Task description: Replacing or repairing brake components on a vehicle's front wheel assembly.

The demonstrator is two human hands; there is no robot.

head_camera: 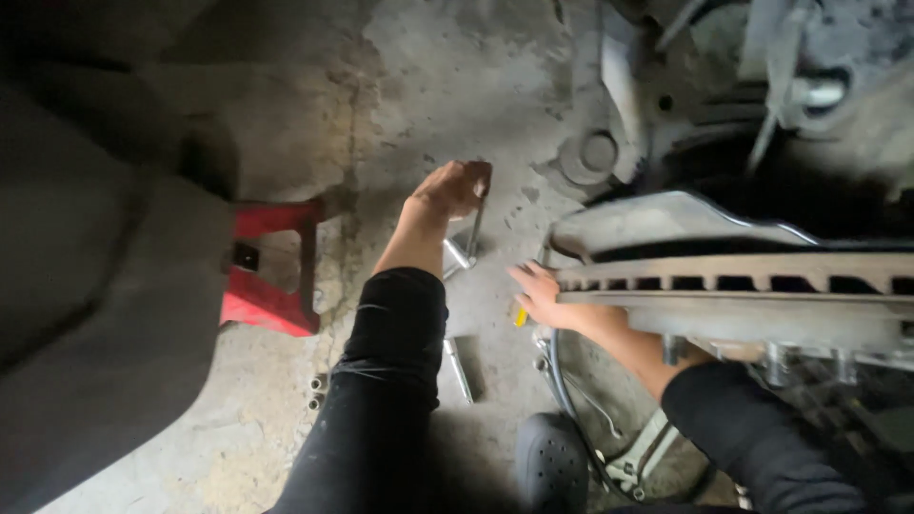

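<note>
My left hand [451, 188] reaches forward over the concrete floor and is closed around the upright arm of a metal cross wrench [464, 249]. The rest of the wrench lies on the floor beneath my forearm. My right hand [539, 295] is spread flat on the floor, fingers apart, next to the near edge of a vented brake disc [733, 297]. Its wrist passes under the disc. A small yellow object [520, 316] lies by the right palm. Both arms wear black sleeves.
A red jack stand [271, 268] stands at the left beside the car's dark body panel [86, 305]. Loose wheel nuts [315, 392] lie on the floor near my left elbow. A black shoe [551, 464], a cable and a caliper part lie at the bottom. Suspension parts [609, 143] hang behind the disc.
</note>
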